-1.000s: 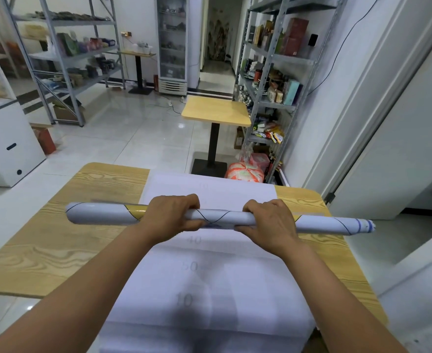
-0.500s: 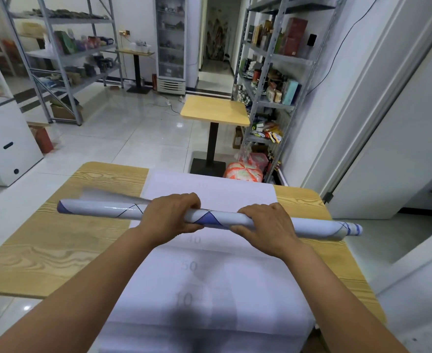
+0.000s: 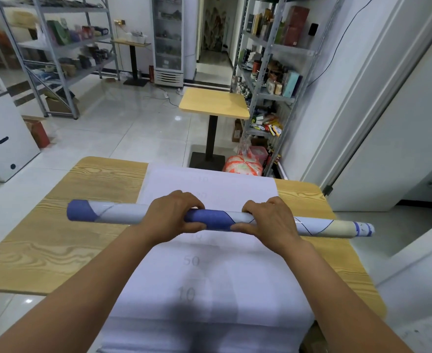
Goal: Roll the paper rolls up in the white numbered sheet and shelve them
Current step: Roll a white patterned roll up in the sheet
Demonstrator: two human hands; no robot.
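Across the numbered sheet (image 3: 210, 263), both hands (image 3: 174, 215) (image 3: 268, 220) are gripping the roll (image 3: 210, 220); wrapping it comes next.

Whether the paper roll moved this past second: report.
Yes. The paper roll has rolled slightly toward the near edge: the 40 on the white numbered sheet is now partly hidden.

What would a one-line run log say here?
left hand: grips paper roll | right hand: grips paper roll | paper roll: across white numbered sheet
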